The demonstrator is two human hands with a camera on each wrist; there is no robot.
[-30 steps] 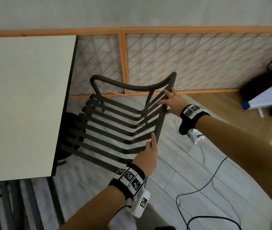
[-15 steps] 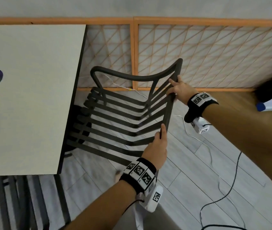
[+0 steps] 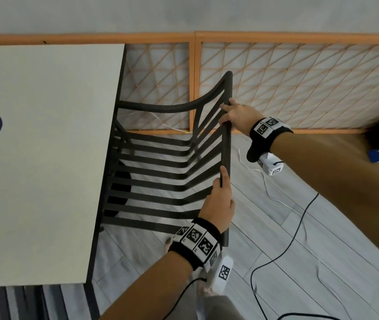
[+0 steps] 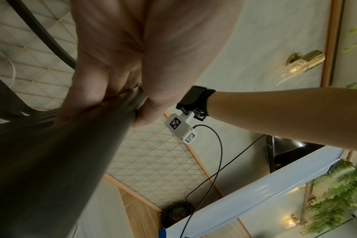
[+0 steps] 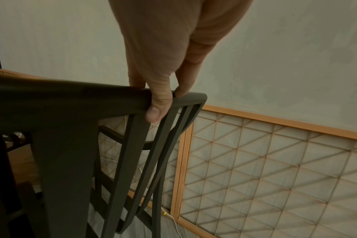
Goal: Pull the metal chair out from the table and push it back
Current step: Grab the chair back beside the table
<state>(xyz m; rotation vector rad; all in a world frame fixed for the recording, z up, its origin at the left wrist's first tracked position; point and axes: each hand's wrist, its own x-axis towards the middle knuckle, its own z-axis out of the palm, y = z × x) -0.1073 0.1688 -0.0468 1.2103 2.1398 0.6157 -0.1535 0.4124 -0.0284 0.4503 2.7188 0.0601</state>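
Head view, one metal chair (image 3: 160, 172), one table (image 3: 40, 158), two hands, left (image 3: 218, 204) and right (image 3: 239, 116), gripping its backrest

Both forearms bare, no sleeves seen. Left hand (image 3: 217, 204): black wristband (image 3: 195, 243) worn, row of white square tags with black coded patterns fixed on it. White camera block (image 3: 222, 272) hung beneath, coded tag on face, black cable (image 3: 183, 289) attached. Right hand (image 3: 239, 116): matching band (image 3: 268, 131) and block (image 3: 270, 166) worn.
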